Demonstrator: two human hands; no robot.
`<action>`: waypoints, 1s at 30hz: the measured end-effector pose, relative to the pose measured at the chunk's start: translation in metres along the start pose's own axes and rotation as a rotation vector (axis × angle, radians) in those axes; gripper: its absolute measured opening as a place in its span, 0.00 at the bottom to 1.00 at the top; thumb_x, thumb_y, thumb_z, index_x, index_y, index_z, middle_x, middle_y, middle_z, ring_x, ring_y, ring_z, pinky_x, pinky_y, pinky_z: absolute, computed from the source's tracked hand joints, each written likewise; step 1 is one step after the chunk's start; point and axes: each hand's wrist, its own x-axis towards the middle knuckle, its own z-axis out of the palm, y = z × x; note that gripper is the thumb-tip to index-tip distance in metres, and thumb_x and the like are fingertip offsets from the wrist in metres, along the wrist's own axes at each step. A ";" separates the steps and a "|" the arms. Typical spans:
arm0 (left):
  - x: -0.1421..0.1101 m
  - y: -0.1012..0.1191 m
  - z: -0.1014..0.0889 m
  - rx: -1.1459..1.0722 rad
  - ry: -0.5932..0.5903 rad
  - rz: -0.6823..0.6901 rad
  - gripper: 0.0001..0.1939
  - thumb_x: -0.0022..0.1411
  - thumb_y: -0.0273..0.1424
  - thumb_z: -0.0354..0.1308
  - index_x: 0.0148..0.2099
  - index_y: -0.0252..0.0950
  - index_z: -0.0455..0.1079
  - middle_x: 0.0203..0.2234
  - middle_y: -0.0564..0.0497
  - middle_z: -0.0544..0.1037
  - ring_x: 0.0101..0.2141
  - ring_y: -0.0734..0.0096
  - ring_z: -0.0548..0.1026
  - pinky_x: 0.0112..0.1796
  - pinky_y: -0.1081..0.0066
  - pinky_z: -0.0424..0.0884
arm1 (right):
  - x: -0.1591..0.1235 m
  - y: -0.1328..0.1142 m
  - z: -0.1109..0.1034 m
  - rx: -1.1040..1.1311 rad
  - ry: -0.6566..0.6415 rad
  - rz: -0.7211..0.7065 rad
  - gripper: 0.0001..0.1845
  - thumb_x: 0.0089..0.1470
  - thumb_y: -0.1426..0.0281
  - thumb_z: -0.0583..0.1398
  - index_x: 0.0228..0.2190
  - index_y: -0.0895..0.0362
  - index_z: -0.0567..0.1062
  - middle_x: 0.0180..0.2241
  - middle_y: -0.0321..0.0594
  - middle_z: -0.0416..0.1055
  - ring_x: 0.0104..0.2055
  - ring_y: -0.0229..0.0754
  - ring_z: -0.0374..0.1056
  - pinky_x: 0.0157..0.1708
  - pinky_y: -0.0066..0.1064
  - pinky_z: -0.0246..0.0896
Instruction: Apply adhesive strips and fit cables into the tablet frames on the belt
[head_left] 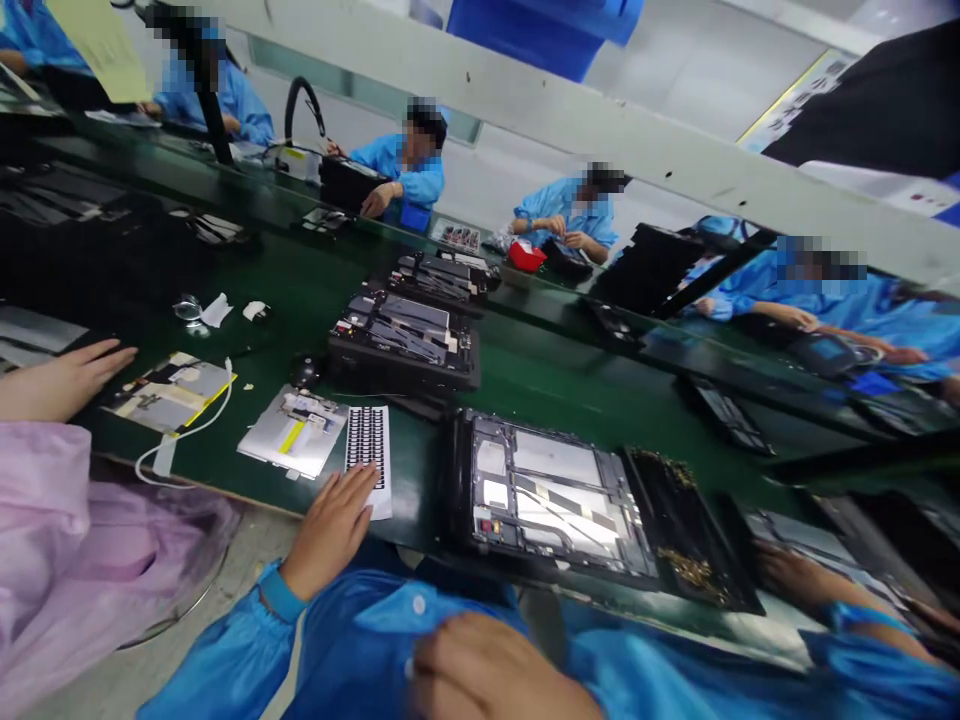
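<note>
My left hand (pixel 330 530) lies flat, fingers stretched out, on the lower part of a white sheet (pixel 367 430) with rows of small black pieces. Close to the camera, in front of my blue jacket, is my right hand (pixel 499 670); it is blurred and its fingertips are hidden. To the right of the sheet, an opened tablet-like device (pixel 555 490) with silver panels and dark strips rests in a black tray. Left of the sheet lies a silver flat part (pixel 296 430) with a yellow strip.
Stacked black trays (pixel 405 350) with similar devices stand behind. Another silver part (pixel 172 390) and a white cable (pixel 217 410) lie left, near a pink-sleeved co-worker's hand (pixel 67 380). A black tray (pixel 690 530) with small golden pieces is right, beside another co-worker's hand (pixel 799 580).
</note>
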 end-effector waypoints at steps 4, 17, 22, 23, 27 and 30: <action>-0.007 -0.010 0.003 0.031 -0.001 0.007 0.30 0.73 0.33 0.45 0.74 0.41 0.45 0.67 0.45 0.64 0.65 0.61 0.65 0.65 0.53 0.60 | 0.042 0.047 0.085 -0.065 0.119 0.070 0.09 0.65 0.71 0.57 0.45 0.51 0.75 0.43 0.45 0.75 0.45 0.47 0.71 0.45 0.37 0.72; -0.003 -0.020 0.009 0.066 0.086 0.006 0.36 0.73 0.43 0.45 0.75 0.38 0.37 0.63 0.44 0.69 0.61 0.52 0.70 0.63 0.48 0.63 | 0.111 0.101 0.096 -0.372 0.015 0.167 0.07 0.68 0.70 0.57 0.41 0.58 0.75 0.42 0.43 0.71 0.44 0.46 0.67 0.41 0.33 0.66; -0.001 -0.034 0.014 0.162 0.104 0.021 0.37 0.72 0.46 0.44 0.76 0.40 0.39 0.63 0.46 0.70 0.59 0.49 0.73 0.60 0.47 0.67 | 0.128 0.099 0.086 -0.415 -0.048 0.138 0.12 0.70 0.71 0.51 0.43 0.60 0.74 0.42 0.44 0.72 0.44 0.46 0.68 0.40 0.34 0.68; 0.001 -0.035 0.013 0.191 0.110 0.045 0.36 0.73 0.46 0.44 0.76 0.41 0.39 0.62 0.48 0.71 0.57 0.50 0.74 0.59 0.47 0.69 | 0.130 0.096 0.084 -0.414 -0.051 0.154 0.12 0.70 0.71 0.51 0.43 0.61 0.74 0.42 0.44 0.73 0.45 0.46 0.68 0.40 0.34 0.68; 0.010 -0.039 0.003 0.242 0.125 0.170 0.35 0.73 0.44 0.45 0.76 0.42 0.40 0.59 0.51 0.75 0.50 0.53 0.80 0.51 0.52 0.78 | 0.103 0.076 0.065 -0.311 -0.040 0.044 0.11 0.70 0.67 0.53 0.43 0.60 0.72 0.44 0.43 0.74 0.47 0.43 0.69 0.46 0.32 0.69; 0.015 -0.028 -0.003 0.207 0.161 0.188 0.33 0.71 0.41 0.49 0.74 0.40 0.49 0.60 0.45 0.73 0.54 0.45 0.77 0.51 0.49 0.77 | 0.039 0.061 0.033 -0.108 -0.012 -0.289 0.10 0.70 0.62 0.54 0.41 0.55 0.71 0.45 0.37 0.76 0.50 0.35 0.69 0.51 0.25 0.66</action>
